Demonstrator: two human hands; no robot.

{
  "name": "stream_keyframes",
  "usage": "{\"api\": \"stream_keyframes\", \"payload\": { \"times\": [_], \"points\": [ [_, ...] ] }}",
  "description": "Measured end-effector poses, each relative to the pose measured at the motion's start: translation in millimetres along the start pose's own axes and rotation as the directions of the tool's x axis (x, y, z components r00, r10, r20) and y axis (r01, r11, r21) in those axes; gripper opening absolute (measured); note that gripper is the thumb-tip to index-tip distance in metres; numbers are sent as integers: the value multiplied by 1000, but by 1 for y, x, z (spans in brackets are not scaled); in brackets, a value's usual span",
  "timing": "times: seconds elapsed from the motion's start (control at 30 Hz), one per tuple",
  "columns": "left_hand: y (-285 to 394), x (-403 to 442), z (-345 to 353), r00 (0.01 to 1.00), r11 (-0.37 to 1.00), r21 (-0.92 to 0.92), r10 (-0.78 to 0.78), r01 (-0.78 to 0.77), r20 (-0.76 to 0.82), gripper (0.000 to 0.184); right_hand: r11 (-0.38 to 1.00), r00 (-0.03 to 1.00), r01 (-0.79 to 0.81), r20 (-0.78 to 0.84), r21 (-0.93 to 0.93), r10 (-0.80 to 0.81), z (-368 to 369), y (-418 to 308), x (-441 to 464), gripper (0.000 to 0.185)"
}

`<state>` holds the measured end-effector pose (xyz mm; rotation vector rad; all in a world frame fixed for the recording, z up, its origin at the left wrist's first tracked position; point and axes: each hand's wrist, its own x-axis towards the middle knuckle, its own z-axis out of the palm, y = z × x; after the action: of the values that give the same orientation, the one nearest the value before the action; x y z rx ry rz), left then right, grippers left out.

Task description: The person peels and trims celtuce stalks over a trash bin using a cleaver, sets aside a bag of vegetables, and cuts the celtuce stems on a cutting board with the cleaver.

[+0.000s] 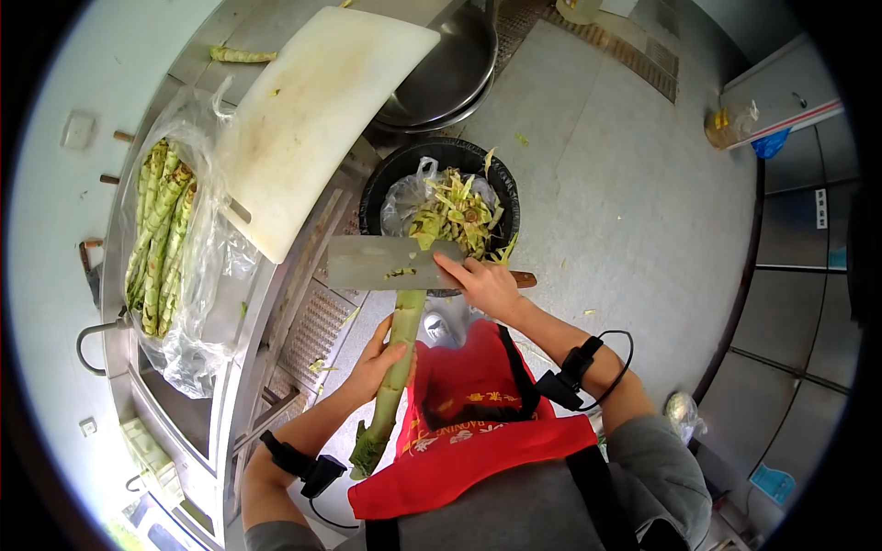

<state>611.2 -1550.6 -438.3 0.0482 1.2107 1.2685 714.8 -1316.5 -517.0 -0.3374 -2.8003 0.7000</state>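
Observation:
My left hand (375,360) is closed around a thick pale-green celtuce stem (397,367), whose rough, darker end points down toward my apron. My right hand (487,289) grips a cleaver (363,264) by its wooden handle. The broad blade lies across the upper part of the stem, with green bits stuck to it. Beneath the blade stands a black bin (372,197) lined with clear plastic and holding leafy trimmings (467,216).
A white cutting board (312,110) lies on the steel counter at left, beside several celtuce stems (163,234) in a clear plastic bag. Metal basins (450,64) stand behind the bin. Loose scraps dot the grey floor (606,184), and steel cabinets (776,312) line the right.

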Motion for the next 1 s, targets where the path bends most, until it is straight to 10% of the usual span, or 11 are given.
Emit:
{"api": "stream_keyframes", "payload": {
  "times": [0.2,0.3,0.33,0.43,0.87,1.0],
  "points": [
    [-3,-3,-13,999,998,67,8,-6,-34,66,703,953,-303,206,643,222,2,24,16,43],
    [1,1,-12,1000,1000,23,-6,7,-22,67,857,951,-292,224,425,213,-9,13,16,46],
    [3,3,-10,1000,1000,27,-2,2,-16,67,948,990,25,-137,316,20,6,12,13,50],
    [6,3,-7,1000,1000,29,-10,11,-13,65,1000,999,27,-25,16,-27,-12,-11,9,48],
    [0,-15,-11,998,999,52,-1,4,-57,63,991,992,129,6,-36,-129,13,4,4,56],
    [-16,-33,-21,998,964,262,38,-47,40,63,935,953,-304,66,180,297,40,64,12,46]
  ]
}}
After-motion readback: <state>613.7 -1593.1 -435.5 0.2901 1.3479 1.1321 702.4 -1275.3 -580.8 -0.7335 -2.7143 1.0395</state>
